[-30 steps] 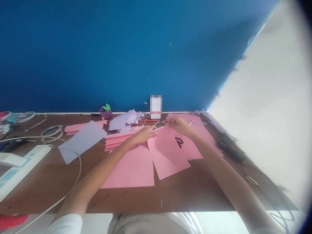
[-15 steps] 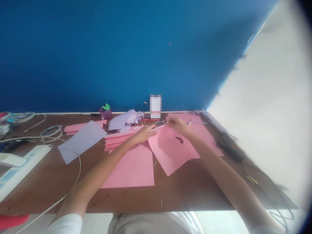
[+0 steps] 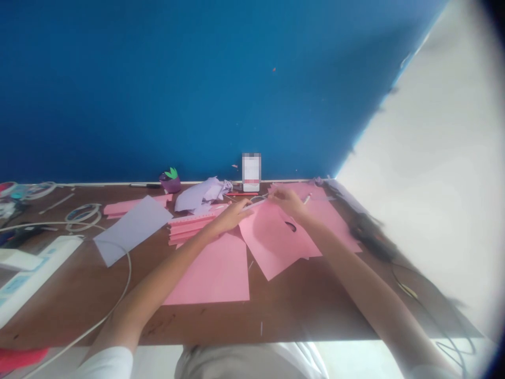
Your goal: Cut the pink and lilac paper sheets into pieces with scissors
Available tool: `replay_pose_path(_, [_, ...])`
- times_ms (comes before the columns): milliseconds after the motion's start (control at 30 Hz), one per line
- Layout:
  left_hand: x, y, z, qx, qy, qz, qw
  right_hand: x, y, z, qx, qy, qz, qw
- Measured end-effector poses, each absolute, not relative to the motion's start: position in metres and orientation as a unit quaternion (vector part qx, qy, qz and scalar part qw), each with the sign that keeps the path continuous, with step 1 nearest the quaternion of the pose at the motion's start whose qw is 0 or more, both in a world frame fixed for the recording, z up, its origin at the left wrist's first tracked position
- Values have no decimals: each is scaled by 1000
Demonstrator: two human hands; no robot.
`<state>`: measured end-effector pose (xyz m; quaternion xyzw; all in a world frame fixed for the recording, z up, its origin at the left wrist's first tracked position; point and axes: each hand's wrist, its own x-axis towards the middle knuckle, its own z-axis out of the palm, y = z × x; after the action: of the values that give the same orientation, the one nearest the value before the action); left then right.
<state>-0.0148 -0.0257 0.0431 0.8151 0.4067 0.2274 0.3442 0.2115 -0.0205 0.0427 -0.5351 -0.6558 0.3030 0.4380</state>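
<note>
A thin pale strip (image 3: 252,205) is held in the closed left grip (image 3: 232,217), with its far end reaching toward the right grip (image 3: 288,202). The right grip is curled just beside the strip, but whether anything is held there cannot be told. A pink sheet (image 3: 276,237) is spread beneath the right grip on the desk (image 3: 98,300). Pleated pink paper (image 3: 189,227) is seen at 9 o'clock from the left grip, a lilac sheet (image 3: 132,229) lies farther out at 9 o'clock, and crumpled lilac paper (image 3: 201,195) is at 10 o'clock
</note>
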Motion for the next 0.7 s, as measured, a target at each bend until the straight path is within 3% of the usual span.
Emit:
replay_pose_path(400, [-13,-31,34,792,436,241,353,211,-25,43,-539,-665,255,449])
replay_pose_path(700, [-11,-37,41,823,377,220,363,208,-25,45,-529,-687,244,435])
